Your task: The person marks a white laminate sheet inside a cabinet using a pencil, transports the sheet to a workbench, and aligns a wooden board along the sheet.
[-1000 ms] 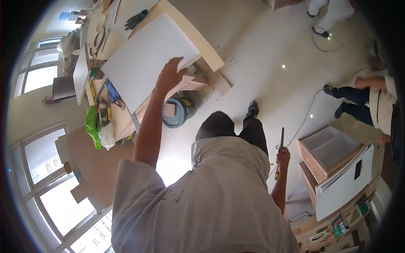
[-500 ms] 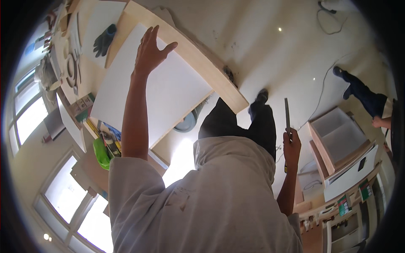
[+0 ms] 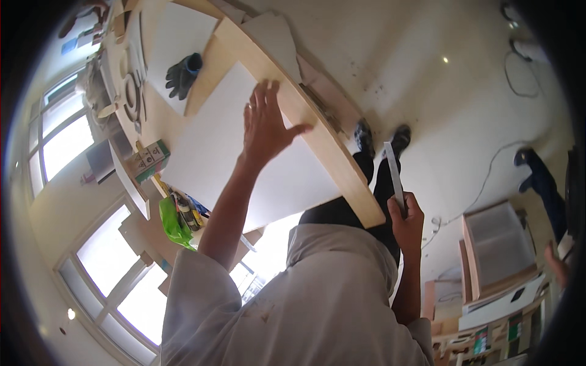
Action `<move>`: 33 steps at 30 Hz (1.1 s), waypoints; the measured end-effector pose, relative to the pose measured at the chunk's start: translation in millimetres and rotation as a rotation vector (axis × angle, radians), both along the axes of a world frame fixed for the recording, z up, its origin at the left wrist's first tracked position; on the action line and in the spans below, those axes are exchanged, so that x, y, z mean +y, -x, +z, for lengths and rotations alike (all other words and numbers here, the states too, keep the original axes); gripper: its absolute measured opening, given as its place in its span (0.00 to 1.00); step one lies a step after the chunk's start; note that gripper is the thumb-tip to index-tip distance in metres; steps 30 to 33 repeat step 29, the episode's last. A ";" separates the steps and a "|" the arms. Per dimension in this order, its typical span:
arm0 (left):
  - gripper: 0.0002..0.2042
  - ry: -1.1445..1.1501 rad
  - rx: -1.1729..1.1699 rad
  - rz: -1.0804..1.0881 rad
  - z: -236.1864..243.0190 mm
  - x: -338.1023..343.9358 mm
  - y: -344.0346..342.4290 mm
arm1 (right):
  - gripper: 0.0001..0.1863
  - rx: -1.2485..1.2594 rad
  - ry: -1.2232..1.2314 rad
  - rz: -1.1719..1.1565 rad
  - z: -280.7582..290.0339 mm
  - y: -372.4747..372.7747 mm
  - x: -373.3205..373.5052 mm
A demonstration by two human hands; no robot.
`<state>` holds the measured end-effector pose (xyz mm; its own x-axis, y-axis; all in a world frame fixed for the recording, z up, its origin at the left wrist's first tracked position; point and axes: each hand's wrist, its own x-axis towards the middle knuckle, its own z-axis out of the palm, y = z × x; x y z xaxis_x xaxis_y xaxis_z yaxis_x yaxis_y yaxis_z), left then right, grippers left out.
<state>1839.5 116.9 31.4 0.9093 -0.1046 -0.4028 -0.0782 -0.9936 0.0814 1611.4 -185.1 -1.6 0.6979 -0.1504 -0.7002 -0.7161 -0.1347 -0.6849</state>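
Note:
My left hand [image 3: 265, 125] is spread over the white panel [image 3: 238, 171], fingers apart. Its fingertips and thumb reach the pale wooden edge strip [image 3: 317, 134] along the panel's right side; whether they press on it I cannot tell. Closed around a long, flat grey metal file [image 3: 394, 168], my right hand [image 3: 408, 222] is just right of the strip's near end. The file's blade points up and away from the fist, apart from the wood; its handle is hidden in the hand.
A dark work glove [image 3: 183, 76] lies on another white sheet to the left. A green bag [image 3: 174, 222] and tools sit beyond the panel's left corner. Boards [image 3: 274, 39] lean behind the strip. Rightward are a wooden drawer box [image 3: 497, 244], a floor cable [image 3: 488, 168] and another person's leg [image 3: 543, 186].
The bench and panel appear lower and further right in view. My left hand has shifted right and nearer with them. The file has come closer to the strip's near end.

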 end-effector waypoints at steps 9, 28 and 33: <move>0.67 0.153 0.083 0.285 4.1 2.6 -2.4 | 0.12 -0.048 -0.277 0.139 -54.6 -155.0 41.9; 0.75 0.159 0.239 0.473 9.8 -3.0 -20.6 | 0.16 -0.059 -0.951 0.144 -84.9 -395.6 194.4; 0.75 0.168 0.255 0.487 11.5 -4.1 -22.1 | 0.18 -0.050 -0.993 0.138 -88.7 -395.4 195.3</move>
